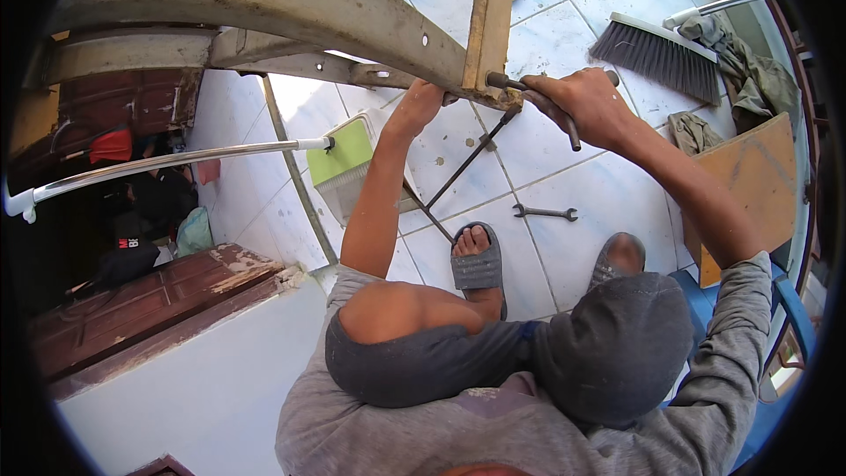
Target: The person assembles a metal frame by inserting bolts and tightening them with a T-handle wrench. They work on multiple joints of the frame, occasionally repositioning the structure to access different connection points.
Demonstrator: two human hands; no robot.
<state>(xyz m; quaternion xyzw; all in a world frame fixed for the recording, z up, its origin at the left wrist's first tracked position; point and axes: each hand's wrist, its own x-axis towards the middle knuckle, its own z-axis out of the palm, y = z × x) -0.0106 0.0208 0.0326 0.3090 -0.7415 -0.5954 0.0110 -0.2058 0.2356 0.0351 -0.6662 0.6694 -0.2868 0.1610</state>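
A long, worn metal beam (291, 9) with holes comes in from the upper left and meets an upright wooden piece (490, 18). At that joint my left hand (418, 108) is closed around the beam's end; its fingertips are partly hidden. My right hand (586, 106) grips a dark metal tool (555, 110) with two arms, plier-like, whose exact kind is unclear. One end of it lies against the foot of the wood. Below the joint is a dark T-shaped wrench (464, 168). An open-end wrench (546, 212) lies on the tiles near my feet.
A green and white dustpan (342, 159) with a long metal handle stands left of my left arm. At the upper right are a broom (656, 57), crumpled cloth (758, 70) and a wooden board (749, 189). A blue chair (793, 308) is at my right.
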